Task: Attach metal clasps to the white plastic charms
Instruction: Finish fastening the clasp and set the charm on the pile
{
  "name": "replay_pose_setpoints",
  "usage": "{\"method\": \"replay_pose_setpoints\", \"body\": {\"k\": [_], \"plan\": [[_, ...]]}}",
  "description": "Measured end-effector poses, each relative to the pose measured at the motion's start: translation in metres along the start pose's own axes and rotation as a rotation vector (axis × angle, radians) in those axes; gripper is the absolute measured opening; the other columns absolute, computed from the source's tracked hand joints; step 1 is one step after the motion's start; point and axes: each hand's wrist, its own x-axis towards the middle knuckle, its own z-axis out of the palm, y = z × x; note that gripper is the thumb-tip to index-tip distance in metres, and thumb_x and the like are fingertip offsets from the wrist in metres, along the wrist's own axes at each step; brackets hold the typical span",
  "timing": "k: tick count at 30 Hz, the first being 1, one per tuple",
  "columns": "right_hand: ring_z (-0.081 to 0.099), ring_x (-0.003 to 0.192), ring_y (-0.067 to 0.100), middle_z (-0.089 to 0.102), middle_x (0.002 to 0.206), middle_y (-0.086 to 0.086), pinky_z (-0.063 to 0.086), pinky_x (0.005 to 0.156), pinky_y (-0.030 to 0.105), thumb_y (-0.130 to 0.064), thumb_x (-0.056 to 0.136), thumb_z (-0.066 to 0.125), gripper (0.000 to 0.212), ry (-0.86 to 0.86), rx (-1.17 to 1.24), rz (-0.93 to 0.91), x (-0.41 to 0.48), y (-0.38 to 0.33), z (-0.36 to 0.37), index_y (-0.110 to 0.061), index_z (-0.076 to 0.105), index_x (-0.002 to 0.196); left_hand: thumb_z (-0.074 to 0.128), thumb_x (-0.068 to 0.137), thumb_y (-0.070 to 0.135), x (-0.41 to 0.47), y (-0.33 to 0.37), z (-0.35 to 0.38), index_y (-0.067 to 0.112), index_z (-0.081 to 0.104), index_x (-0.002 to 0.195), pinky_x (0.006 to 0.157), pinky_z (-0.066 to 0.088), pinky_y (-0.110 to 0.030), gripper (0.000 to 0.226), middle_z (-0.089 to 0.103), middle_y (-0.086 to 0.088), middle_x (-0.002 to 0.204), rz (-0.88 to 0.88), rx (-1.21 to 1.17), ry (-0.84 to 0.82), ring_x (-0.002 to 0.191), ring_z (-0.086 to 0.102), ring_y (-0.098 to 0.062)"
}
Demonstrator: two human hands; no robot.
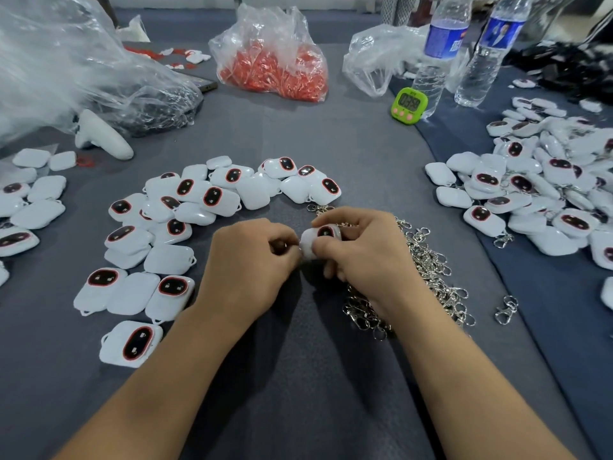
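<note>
A person's hands meet at the centre of a grey-covered table (331, 134). The right hand (361, 257) pinches a white charm (320, 239) between thumb and fingers, its dark, red-rimmed oval turned upward. The left hand (245, 263) has its fingers curled, the tips meeting at the charm's left edge; whether they pinch a clasp or the charm itself cannot be told. A heap of metal clasps (428, 267) lies from 3 to 5 o'clock of the hands, partly under the right wrist. Loose charms (212, 197) curve from 8 round to 12 o'clock. A second charm pile (537, 180), some with clasps on, lies at 2 o'clock. A green timer (408, 103) stands at 1 o'clock beside two water bottles (438, 51), and a clear bag of red pieces (275, 61) sits at 12.
</note>
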Motion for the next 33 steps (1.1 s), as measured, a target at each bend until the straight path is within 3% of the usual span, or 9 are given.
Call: {"method": "replay_pose_setpoints", "body": {"k": [4, 11, 14, 18, 23, 26, 29, 31, 33], "plan": [[0.047, 0.039, 0.015, 0.066, 0.065, 0.014, 0.031, 0.036, 0.021, 0.006, 0.086, 0.066, 0.017, -0.043, 0.315, 0.132, 0.004, -0.006, -0.01, -0.006, 0.074, 0.094, 0.082, 0.08, 0.023, 0.006, -0.003, -0.003, 0.034, 0.08, 0.086, 0.06, 0.049, -0.011, 0.012, 0.073, 0.018, 0.07, -0.156, -0.383, 0.002, 0.059, 0.065, 0.001], [0.047, 0.04, 0.013, 0.072, 0.072, 0.008, 0.032, 0.043, 0.021, 0.002, 0.09, 0.062, 0.016, -0.11, 0.486, 0.253, 0.005, -0.009, -0.015, -0.005, 0.075, 0.097, 0.071, 0.091, 0.018, 0.012, -0.001, -0.003, 0.03, 0.082, 0.082, 0.051, 0.045, -0.018, 0.019, 0.074, -0.002, 0.068, -0.289, -0.743, -0.213, 0.055, 0.058, -0.011], [0.049, 0.044, 0.012, 0.074, 0.075, 0.008, 0.037, 0.048, 0.022, 0.001, 0.089, 0.064, 0.016, -0.112, 0.535, 0.26, 0.005, -0.008, -0.014, -0.007, 0.076, 0.095, 0.076, 0.08, 0.028, 0.011, 0.002, -0.004, 0.026, 0.082, 0.079, 0.051, 0.044, -0.016, 0.007, 0.073, -0.001, 0.07, -0.346, -0.881, -0.251, 0.057, 0.059, -0.008], [0.052, 0.046, 0.012, 0.074, 0.075, 0.01, 0.044, 0.044, 0.02, 0.003, 0.088, 0.064, 0.016, -0.114, 0.63, 0.251, 0.004, -0.007, -0.011, -0.005, 0.077, 0.093, 0.078, 0.058, 0.037, 0.012, 0.004, -0.006, 0.021, 0.081, 0.073, 0.048, 0.04, -0.014, 0.022, 0.066, -0.001, 0.064, -0.443, -1.008, -0.271, 0.051, 0.051, -0.006], [0.05, 0.047, 0.013, 0.072, 0.076, 0.012, 0.043, 0.043, 0.019, 0.003, 0.089, 0.061, 0.017, -0.092, 0.668, 0.249, 0.004, -0.006, -0.009, -0.004, 0.077, 0.091, 0.081, 0.075, 0.022, 0.01, 0.003, -0.007, 0.02, 0.081, 0.075, 0.053, 0.042, -0.013, 0.002, 0.065, 0.003, 0.061, -0.371, -0.863, -0.24, 0.052, 0.05, -0.006], [0.049, 0.046, 0.012, 0.071, 0.073, 0.011, 0.042, 0.043, 0.019, 0.003, 0.09, 0.061, 0.016, -0.06, 0.644, 0.247, 0.005, -0.004, -0.008, -0.003, 0.076, 0.093, 0.082, 0.08, 0.016, 0.008, 0.001, -0.005, 0.027, 0.08, 0.078, 0.06, 0.044, -0.011, 0.011, 0.071, 0.013, 0.066, -0.124, -0.466, -0.106, 0.059, 0.06, -0.001], [0.053, 0.047, 0.011, 0.073, 0.075, 0.009, 0.044, 0.046, 0.019, 0.003, 0.092, 0.062, 0.015, -0.034, 0.613, 0.24, 0.006, -0.003, -0.005, -0.003, 0.074, 0.096, 0.079, 0.083, 0.018, 0.005, 0.0, -0.002, 0.022, 0.075, 0.076, 0.061, 0.041, -0.019, 0.009, 0.063, 0.008, 0.066, 0.14, -0.155, 0.003, 0.066, 0.057, -0.011], [0.055, 0.049, 0.009, 0.075, 0.079, 0.009, 0.046, 0.046, 0.019, 0.003, 0.093, 0.061, 0.016, -0.038, 0.644, 0.242, 0.006, -0.004, -0.005, -0.004, 0.074, 0.098, 0.079, 0.084, 0.019, 0.004, 0.001, 0.001, 0.023, 0.077, 0.079, 0.061, 0.042, -0.017, 0.007, 0.066, 0.01, 0.068, 0.114, -0.192, 0.036, 0.066, 0.059, -0.009], [0.054, 0.051, 0.009, 0.075, 0.082, 0.009, 0.046, 0.046, 0.018, 0.003, 0.093, 0.06, 0.017, -0.056, 0.707, 0.252, 0.006, -0.004, -0.007, -0.004, 0.075, 0.096, 0.079, 0.085, 0.018, 0.006, 0.004, 0.003, 0.026, 0.08, 0.082, 0.058, 0.045, -0.014, 0.008, 0.071, 0.011, 0.068, -0.084, -0.485, -0.025, 0.059, 0.06, -0.004]]}}
